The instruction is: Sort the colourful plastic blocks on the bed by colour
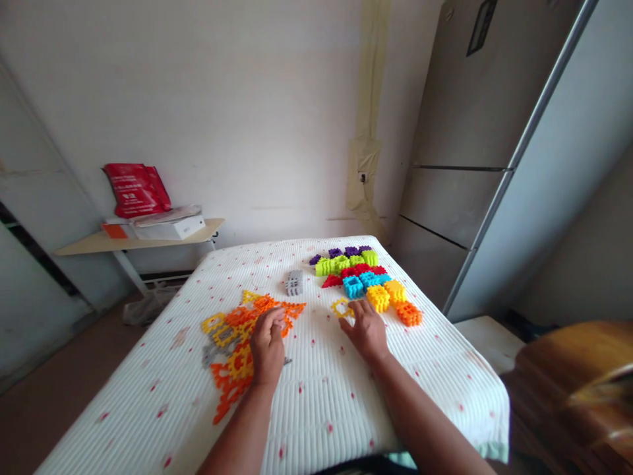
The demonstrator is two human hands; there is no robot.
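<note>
My left hand (268, 344) is over the right side of a loose heap of flat interlocking pieces in orange (230, 389), yellow (215, 323) and grey (210, 356). Its fingers curl in towards the thumb, and whatever they may hold is hidden. Fingers apart, my right hand (368, 330) rests palm down, its fingertips at the edge of a flat yellow square piece (340, 307) with an open middle. Just beyond that hand stand a stack of yellow pieces (378, 298) and a stack of orange ones (409, 314). A grey stack (294, 282) stands between the hands, farther back.
Blue (353, 286), red (332, 281), green (326, 266) and purple (335, 253) pieces are grouped at the back right of the cloth-covered table (316, 409). A fridge (455, 132) stands to the right. A side table (93, 243) at left carries a red bag (133, 190).
</note>
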